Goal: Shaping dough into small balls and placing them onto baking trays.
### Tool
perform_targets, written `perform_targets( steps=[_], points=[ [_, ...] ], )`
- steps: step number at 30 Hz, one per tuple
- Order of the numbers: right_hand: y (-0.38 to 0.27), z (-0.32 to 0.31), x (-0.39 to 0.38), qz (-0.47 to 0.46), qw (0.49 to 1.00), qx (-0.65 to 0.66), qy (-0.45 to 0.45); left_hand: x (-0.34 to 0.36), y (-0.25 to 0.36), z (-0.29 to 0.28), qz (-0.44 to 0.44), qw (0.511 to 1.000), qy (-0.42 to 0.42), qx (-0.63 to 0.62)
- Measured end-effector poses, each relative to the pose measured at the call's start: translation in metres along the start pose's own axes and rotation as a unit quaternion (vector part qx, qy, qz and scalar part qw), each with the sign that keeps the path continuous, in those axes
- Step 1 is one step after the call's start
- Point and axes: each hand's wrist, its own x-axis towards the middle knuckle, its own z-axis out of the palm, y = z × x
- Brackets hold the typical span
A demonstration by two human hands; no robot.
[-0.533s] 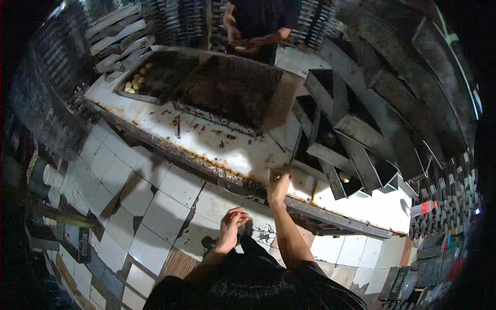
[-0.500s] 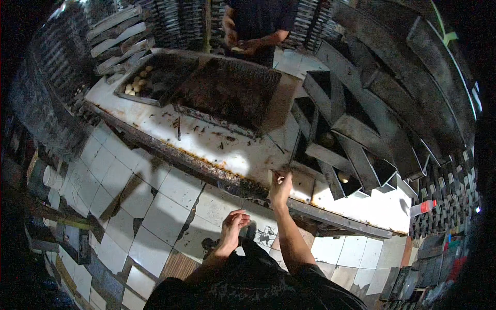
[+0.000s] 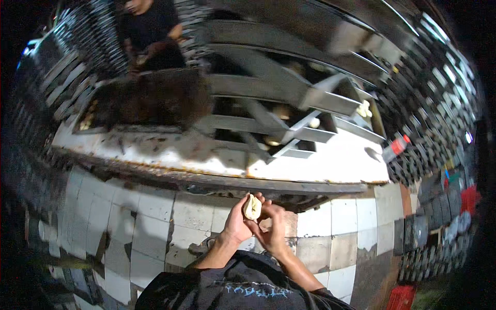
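A small piece of pale dough (image 3: 252, 207), with a darker hollow or filling along its middle, sits in front of my body. My left hand (image 3: 236, 224) cups it from the left, fingers curled behind it. Against its right and lower side is my right hand (image 3: 274, 227), slightly blurred, its fingers bent and its thumb beneath the dough. Both hands are held over the floor, just short of the table (image 3: 155, 155).
Dark metal trays (image 3: 310, 135) lie stacked crosswise on the table, some with pale dough pieces (image 3: 365, 109) inside. A large dark pan (image 3: 155, 98) stands at the left. Beyond it is another person (image 3: 150, 36). A red-labelled plastic bottle (image 3: 396, 148) is at the right end.
My right hand has come back from the table edge to meet my left. The dough piece now shows between them. The view has swung to the right.
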Motion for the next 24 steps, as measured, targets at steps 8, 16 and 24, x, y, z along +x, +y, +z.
perform_targets(
  steps=[8, 16, 24],
  points=[
    [0.046, -0.182, -0.005, 0.019, 0.998, -0.051, 0.02, 0.053, -0.095, 0.083, -0.115, 0.772, -0.289, 0.554],
    [0.098, -0.253, 0.031, 0.116, 0.985, -0.076, -0.101, 0.125, -0.148, 0.103, -0.26, 0.806, -0.321, 0.424],
    [0.183, -0.21, 0.056, 0.054, 0.964, -0.244, 0.094, 0.262, -0.185, 0.109, -0.05, 0.954, 0.043, 0.293]
  ],
)
